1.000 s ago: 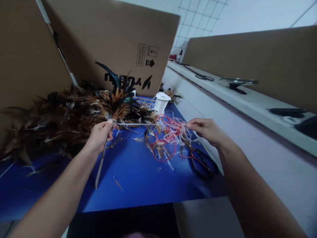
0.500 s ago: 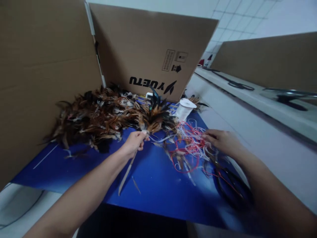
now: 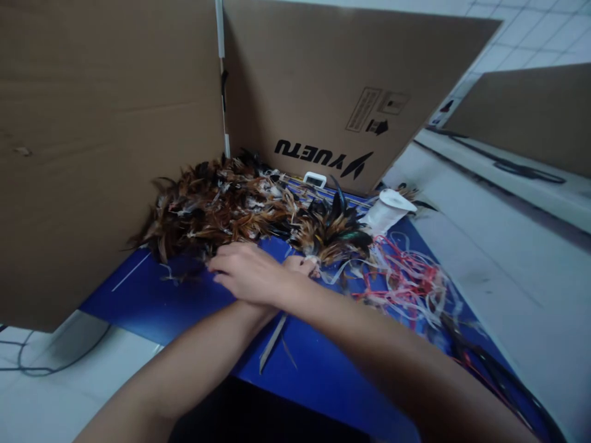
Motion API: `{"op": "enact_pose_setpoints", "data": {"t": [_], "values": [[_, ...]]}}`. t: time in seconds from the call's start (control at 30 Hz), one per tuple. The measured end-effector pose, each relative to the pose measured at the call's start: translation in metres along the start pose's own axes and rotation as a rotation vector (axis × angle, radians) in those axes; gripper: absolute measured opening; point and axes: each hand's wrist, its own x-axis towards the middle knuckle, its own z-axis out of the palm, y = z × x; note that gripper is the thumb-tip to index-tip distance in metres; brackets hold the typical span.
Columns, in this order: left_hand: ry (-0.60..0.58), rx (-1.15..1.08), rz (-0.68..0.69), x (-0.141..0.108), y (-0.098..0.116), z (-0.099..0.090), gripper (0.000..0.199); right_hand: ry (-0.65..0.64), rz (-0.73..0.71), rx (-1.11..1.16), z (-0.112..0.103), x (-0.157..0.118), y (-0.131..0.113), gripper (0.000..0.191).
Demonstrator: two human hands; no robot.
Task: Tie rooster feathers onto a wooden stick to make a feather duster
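Observation:
My left hand [image 3: 300, 266] is closed around the pale base of a fanned bundle of dark and brown feathers [image 3: 335, 231] on the blue board [image 3: 323, 351]. My right arm crosses over my left forearm. My right hand [image 3: 240, 267] has its fingers partly spread at the front edge of a large pile of brown feathers [image 3: 217, 203]; nothing shows in its grasp. Red and white strings [image 3: 406, 280] lie tangled to the right of the bundle.
Cardboard panels [image 3: 300, 80] stand at the left and back. A white ribbon spool [image 3: 388, 209] sits at the back right. Black-handled scissors [image 3: 489, 363] lie at the right edge. A white wall or ledge [image 3: 489, 246] runs along the right side.
My right hand has moved left from the strings, across my left forearm, to the feather pile. My left hand keeps the feather bundle. The view has shifted left.

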Motion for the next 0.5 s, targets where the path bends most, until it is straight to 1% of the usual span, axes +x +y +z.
{"op": "enact_pose_setpoints", "data": {"t": [0.03, 0.1, 0.17, 0.23, 0.3, 0.37, 0.43, 0.5], "values": [[-0.03, 0.049, -0.035, 0.001, 0.0, 0.0, 0.039, -0.051, -0.037, -0.006, 0.008, 0.016, -0.005, 0.017], [-0.021, 0.071, -0.093, 0.001, 0.001, -0.001, 0.037, -0.1, -0.059, -0.022, 0.024, 0.044, -0.012, 0.019], [-0.025, 0.082, -0.11, 0.0, 0.004, -0.001, 0.038, -0.127, -0.037, -0.042, 0.039, 0.066, -0.017, 0.021], [-0.025, 0.081, -0.115, -0.001, 0.007, -0.003, 0.039, -0.178, 0.01, -0.062, 0.051, 0.081, -0.019, 0.024], [-0.025, 0.078, -0.121, -0.001, 0.008, -0.005, 0.039, -0.223, 0.027, -0.088, 0.059, 0.088, -0.019, 0.025], [-0.021, 0.077, -0.118, 0.0, 0.008, -0.005, 0.039, -0.266, -0.017, -0.11, 0.06, 0.087, -0.019, 0.028], [-0.015, 0.079, -0.104, 0.002, 0.005, -0.004, 0.037, -0.347, -0.071, -0.115, 0.055, 0.081, -0.018, 0.029], [-0.007, 0.083, -0.084, 0.004, 0.0, -0.002, 0.035, -0.42, -0.068, -0.138, 0.045, 0.074, -0.016, 0.025]]}}
